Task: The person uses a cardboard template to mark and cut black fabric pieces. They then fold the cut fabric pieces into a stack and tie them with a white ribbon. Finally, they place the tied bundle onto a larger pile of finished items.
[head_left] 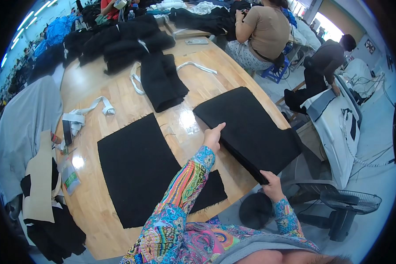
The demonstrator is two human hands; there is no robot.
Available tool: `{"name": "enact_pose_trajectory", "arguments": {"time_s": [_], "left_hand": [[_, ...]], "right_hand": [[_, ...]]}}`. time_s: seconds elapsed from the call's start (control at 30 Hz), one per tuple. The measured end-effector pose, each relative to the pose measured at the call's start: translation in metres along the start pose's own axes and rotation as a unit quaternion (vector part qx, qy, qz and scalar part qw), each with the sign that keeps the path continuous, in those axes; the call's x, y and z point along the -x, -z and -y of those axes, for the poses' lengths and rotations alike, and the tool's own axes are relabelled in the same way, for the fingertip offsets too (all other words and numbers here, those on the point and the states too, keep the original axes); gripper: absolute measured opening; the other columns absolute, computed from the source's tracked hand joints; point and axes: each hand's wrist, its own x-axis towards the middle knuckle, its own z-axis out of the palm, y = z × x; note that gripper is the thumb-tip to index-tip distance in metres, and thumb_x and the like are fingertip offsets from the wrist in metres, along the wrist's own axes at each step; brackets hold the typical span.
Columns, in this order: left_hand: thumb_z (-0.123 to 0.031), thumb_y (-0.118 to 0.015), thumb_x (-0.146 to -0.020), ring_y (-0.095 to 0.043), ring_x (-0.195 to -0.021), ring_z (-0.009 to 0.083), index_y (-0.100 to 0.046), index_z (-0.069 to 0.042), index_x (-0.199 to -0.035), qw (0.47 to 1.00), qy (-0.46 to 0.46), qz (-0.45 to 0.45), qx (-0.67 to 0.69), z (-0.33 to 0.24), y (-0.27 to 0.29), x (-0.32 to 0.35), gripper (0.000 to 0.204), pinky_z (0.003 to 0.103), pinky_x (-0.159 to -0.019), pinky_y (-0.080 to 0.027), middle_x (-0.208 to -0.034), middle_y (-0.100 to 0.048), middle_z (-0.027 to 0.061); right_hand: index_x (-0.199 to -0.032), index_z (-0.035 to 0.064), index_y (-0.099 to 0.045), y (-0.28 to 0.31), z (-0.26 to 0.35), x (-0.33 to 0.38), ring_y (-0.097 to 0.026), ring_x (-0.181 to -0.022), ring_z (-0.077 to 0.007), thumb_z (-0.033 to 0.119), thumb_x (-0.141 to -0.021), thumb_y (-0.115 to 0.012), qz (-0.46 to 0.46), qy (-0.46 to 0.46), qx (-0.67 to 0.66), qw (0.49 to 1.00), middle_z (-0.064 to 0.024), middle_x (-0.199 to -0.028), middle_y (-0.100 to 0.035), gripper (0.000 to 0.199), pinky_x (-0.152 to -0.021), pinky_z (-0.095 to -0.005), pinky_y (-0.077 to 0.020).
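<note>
A thick stack of black fabric panels (255, 127) lies at the right side of the table, its near right part reaching past the table's edge. My left hand (212, 138) is at the stack's left edge, one finger laid over the top and the other fingers closed at the side, partly hidden. My right hand (273, 186) pinches the stack's near corner, thumb on top. Left of it, another black fabric panel (136, 167) lies flat with a frayed edge. My left forearm crosses over its right part, hiding some of it.
Further back lie a folded black bundle (163, 83), white cloth ties (196, 66) and a heap of black fabric (136, 39). Tan card (40, 180) and a plastic packet (69, 176) are at left. A fan (350, 202) stands at right. Two people (264, 28) work beyond the table.
</note>
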Motion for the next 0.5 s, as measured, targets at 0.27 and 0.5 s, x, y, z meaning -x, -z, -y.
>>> {"name": "enact_pose_trajectory", "arguments": {"time_s": [0.27,0.5], "left_hand": [[-0.005,-0.065,-0.076,-0.063,-0.092,0.0278,-0.054,0.011,-0.106,0.989,-0.100,0.109,-0.021,-0.029,-0.033,0.045,0.036,0.040,-0.077,-0.052,-0.103,-0.062,0.0195],[-0.002,-0.067,-0.072,-0.062,-0.089,0.0295,-0.048,0.009,-0.109,0.942,-0.254,0.052,-0.211,-0.108,-0.064,0.067,0.043,0.039,-0.067,-0.054,-0.099,-0.060,0.0188]], "right_hand": [[-0.110,-0.0029,-0.062,0.021,-0.003,0.024,-0.063,-0.100,-0.0220,-0.012,-0.056,-0.046,-0.110,-0.083,-0.086,0.987,-0.0148,-0.103,-0.066,0.057,-0.090,-0.0301,-0.0458],[-0.119,-0.0049,-0.056,0.052,0.016,0.002,-0.057,-0.105,-0.0176,-0.012,-0.083,-0.053,-0.175,-0.066,-0.253,0.949,-0.0113,-0.113,-0.059,0.037,-0.093,-0.0299,-0.0460]]}}
